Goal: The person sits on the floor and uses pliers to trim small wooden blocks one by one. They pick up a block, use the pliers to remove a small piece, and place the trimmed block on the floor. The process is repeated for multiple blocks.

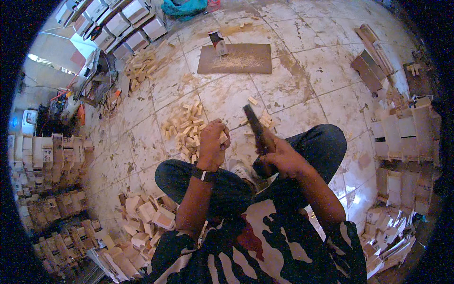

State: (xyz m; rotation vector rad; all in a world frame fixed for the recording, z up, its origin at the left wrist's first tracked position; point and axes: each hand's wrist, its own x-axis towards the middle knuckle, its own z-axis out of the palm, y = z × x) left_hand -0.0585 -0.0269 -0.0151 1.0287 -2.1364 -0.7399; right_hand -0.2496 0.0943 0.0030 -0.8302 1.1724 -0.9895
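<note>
My left hand [213, 142] is closed round a small pale wooden block [223, 137], most of which the fingers cover. In my right hand [280, 155] is a dark bar-like tool [254, 122], its far end pointing up and away; its exact kind I cannot make out. Tool and block are apart. Just beyond my left hand lies a heap of small wooden blocks [187, 130] on the tiled floor. A few more blocks [268, 121] lie near the tool, with a single block [252, 100] farther out. My crossed legs are beneath both hands.
Ahead lies a brown board [260, 66] strewn with sawdust, with a dark-and-white can [217, 43] on it. Wood offcuts [142, 68] lie at the far left. Stacked wooden pieces [52, 156] line the left side, and more stacks [402, 137] the right. Boxy pieces [142, 215] sit by my left elbow.
</note>
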